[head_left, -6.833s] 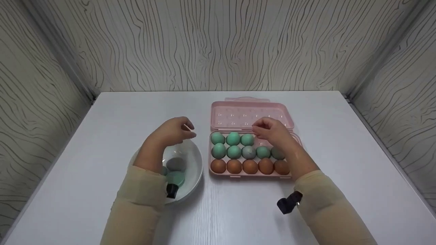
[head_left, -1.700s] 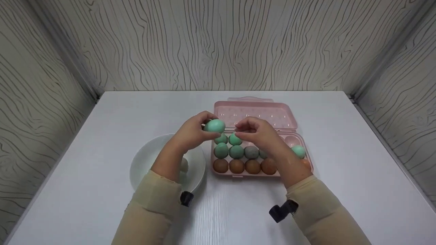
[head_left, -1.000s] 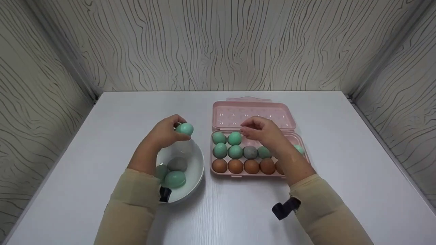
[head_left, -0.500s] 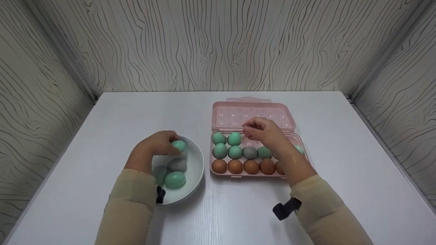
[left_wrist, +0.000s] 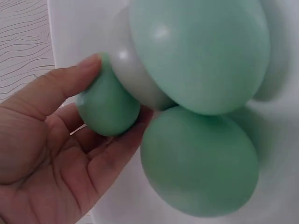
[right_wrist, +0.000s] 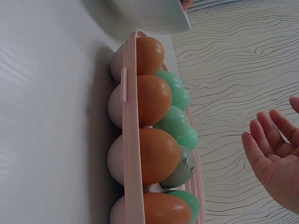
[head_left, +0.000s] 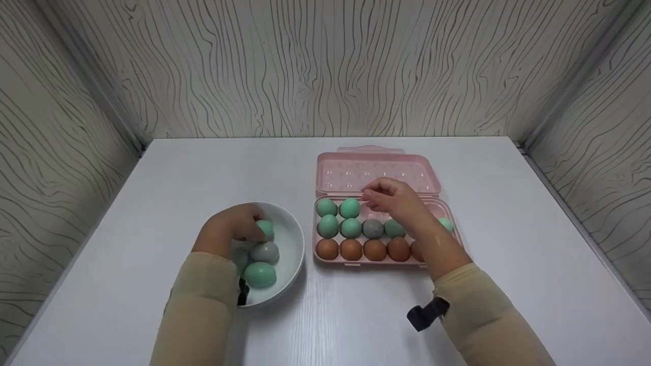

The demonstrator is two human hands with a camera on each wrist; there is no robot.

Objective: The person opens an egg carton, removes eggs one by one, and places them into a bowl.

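In the left wrist view, a green egg [left_wrist: 110, 105] sits between the thumb and curled fingers of my left hand [left_wrist: 60, 135]. That hand is down inside the white bowl [head_left: 294, 249], beside a grey egg [head_left: 265, 252] and another green egg [head_left: 260, 275]. My right hand [head_left: 399, 201] hovers over the back row of the pink egg carton [head_left: 351, 263], holding nothing, its fingers loosely bent. Two green eggs [head_left: 349, 208] stand at the left of the back row. Green and grey eggs [head_left: 373, 229] fill the visible middle row, and brown eggs [head_left: 375, 250] the front row.
The carton's pink lid [head_left: 376, 173] lies folded back behind it. The bowl stands left of the carton on a white table [head_left: 325, 320]. Patterned panels [head_left: 325, 66] enclose the back and sides. My right forearm hides the carton's right front part.
A third green egg has left the carton's back row. My left hand has carried a green egg leftward from above the carton and lowered it into the bowl. My right hand has barely moved lately.
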